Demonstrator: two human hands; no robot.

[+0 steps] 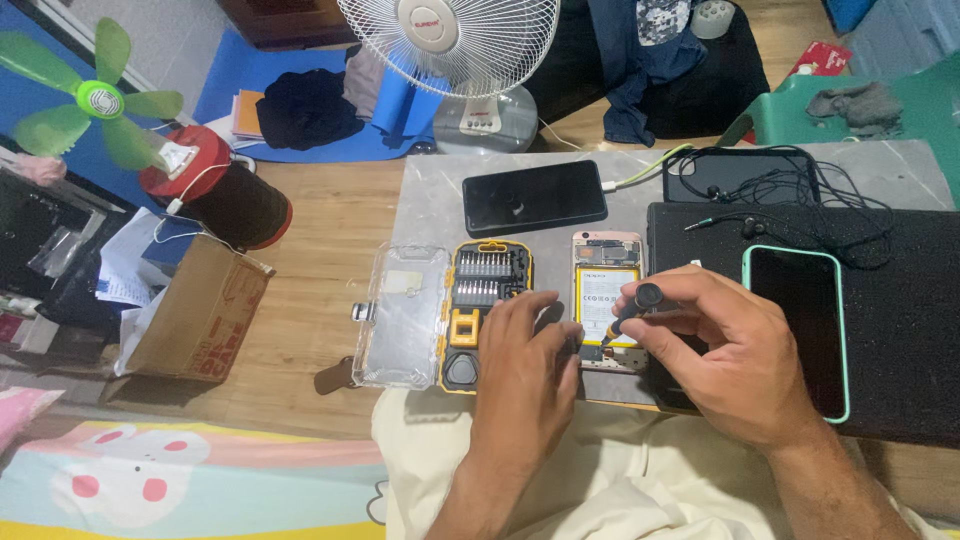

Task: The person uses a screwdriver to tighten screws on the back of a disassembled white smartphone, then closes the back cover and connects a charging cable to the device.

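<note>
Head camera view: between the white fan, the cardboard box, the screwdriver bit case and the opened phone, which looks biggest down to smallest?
1. White fan, though cut off at the top.
2. Cardboard box.
3. Screwdriver bit case, with its clear lid open.
4. Opened phone, partly hidden by the right hand.

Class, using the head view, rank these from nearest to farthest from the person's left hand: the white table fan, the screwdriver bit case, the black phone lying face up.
1. Screwdriver bit case: under the left hand, touching it.
2. Black phone: farther up the grey mat.
3. White table fan: beyond the mat, at the top.
</note>
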